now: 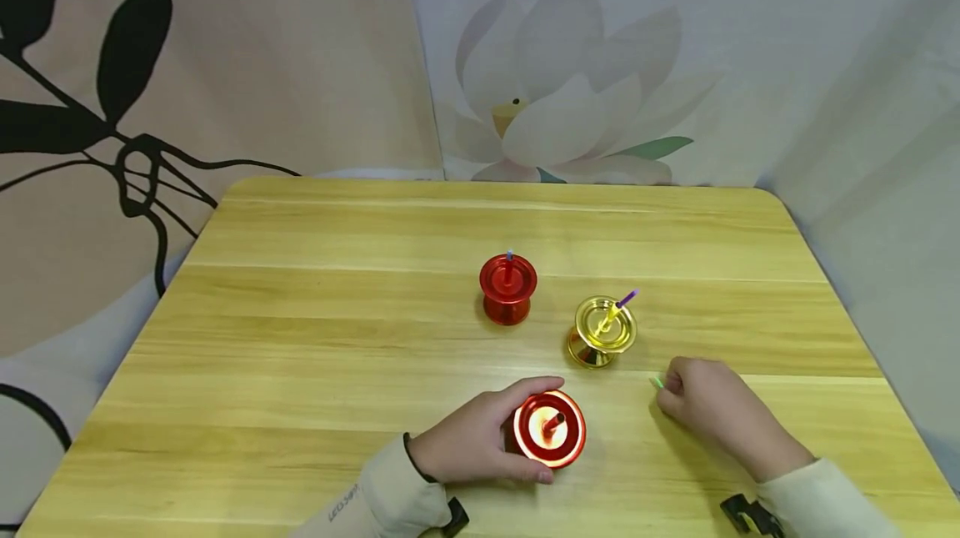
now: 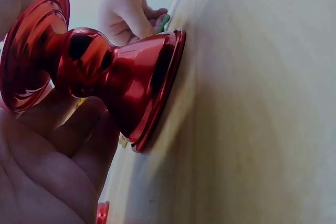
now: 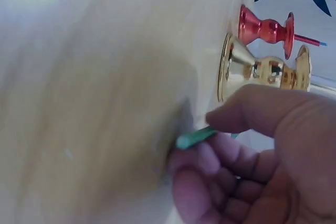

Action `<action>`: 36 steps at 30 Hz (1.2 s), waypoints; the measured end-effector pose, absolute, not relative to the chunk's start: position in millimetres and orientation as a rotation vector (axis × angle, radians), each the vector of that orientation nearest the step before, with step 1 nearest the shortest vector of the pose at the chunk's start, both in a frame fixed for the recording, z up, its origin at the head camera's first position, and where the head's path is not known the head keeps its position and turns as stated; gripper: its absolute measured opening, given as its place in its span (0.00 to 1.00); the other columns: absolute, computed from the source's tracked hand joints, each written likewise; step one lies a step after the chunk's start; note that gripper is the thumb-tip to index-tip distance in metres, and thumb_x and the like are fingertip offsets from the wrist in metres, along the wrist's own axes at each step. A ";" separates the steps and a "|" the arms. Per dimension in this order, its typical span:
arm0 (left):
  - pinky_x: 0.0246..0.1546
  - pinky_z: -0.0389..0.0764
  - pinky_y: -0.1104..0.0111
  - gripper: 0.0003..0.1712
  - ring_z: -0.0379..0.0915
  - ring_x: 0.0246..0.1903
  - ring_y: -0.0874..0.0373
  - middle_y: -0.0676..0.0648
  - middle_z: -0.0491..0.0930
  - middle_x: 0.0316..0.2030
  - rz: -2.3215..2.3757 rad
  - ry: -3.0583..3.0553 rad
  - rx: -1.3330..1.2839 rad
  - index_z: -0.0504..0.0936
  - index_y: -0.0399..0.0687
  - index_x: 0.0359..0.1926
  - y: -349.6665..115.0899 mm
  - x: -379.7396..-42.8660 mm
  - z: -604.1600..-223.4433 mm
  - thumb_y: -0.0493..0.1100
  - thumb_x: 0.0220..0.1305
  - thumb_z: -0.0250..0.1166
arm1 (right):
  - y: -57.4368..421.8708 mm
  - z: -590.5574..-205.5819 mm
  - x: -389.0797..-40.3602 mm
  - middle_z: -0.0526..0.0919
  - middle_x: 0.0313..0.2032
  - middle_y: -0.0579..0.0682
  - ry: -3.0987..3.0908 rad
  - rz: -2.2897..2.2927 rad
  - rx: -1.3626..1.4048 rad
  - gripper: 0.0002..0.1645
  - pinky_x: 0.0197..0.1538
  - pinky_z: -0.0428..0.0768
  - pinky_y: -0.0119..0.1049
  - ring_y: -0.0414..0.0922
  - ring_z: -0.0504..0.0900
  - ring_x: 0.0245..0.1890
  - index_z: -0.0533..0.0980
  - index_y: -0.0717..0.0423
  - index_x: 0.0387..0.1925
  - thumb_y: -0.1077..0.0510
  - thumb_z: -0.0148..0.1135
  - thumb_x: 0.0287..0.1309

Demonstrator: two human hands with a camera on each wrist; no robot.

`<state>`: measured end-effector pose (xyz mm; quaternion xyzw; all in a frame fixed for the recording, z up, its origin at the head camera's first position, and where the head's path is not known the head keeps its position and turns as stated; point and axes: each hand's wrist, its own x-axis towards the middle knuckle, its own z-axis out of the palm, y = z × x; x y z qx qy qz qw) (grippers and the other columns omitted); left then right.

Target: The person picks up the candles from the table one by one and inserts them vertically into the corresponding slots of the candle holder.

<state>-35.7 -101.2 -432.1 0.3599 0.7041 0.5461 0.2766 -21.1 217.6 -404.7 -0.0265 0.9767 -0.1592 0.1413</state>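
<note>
My left hand grips a shiny red candle holder round its side, near the front of the table. A short spike stands in the middle of its dish. In the left wrist view the red candle holder has a flared base close to the tabletop; whether it touches cannot be told. Off to the right, my right hand pinches a thin green stick between thumb and fingers, just above the wood. Most of the stick is hidden by the fingers in the head view.
Behind the hands stands a gold candle holder bearing a tilted purple stick. Farther back is another red candle holder, with a blue-tipped stick upright in it. Patterned cloth hangs beyond the wooden table.
</note>
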 end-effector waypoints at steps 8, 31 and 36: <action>0.59 0.74 0.70 0.49 0.76 0.53 0.67 0.57 0.79 0.56 1.462 1.894 0.972 0.62 0.57 0.74 -101.7 -35.5 -434.3 0.48 0.56 0.78 | 198.6 -406.4 -9.3 0.75 0.20 0.39 2.906 -0.735 -0.104 0.06 0.25 0.72 0.31 0.36 0.70 0.21 0.76 0.51 0.26 0.62 0.65 0.55; 0.60 0.74 0.68 0.49 0.75 0.56 0.64 0.57 0.78 0.58 1.485 1.924 0.943 0.61 0.55 0.75 -109.1 -43.1 -435.8 0.47 0.57 0.77 | 155.0 -403.4 5.0 0.83 0.29 0.37 3.165 -1.373 -0.696 0.13 0.33 0.81 0.21 0.31 0.82 0.27 0.77 0.50 0.31 0.70 0.67 0.48; 0.61 0.74 0.67 0.49 0.75 0.56 0.64 0.57 0.79 0.58 1.492 1.912 0.937 0.61 0.56 0.75 -109.1 -43.9 -437.0 0.47 0.57 0.77 | 145.9 -398.0 1.4 0.84 0.30 0.40 3.143 -1.492 -0.847 0.15 0.35 0.82 0.21 0.35 0.84 0.28 0.77 0.52 0.33 0.72 0.66 0.47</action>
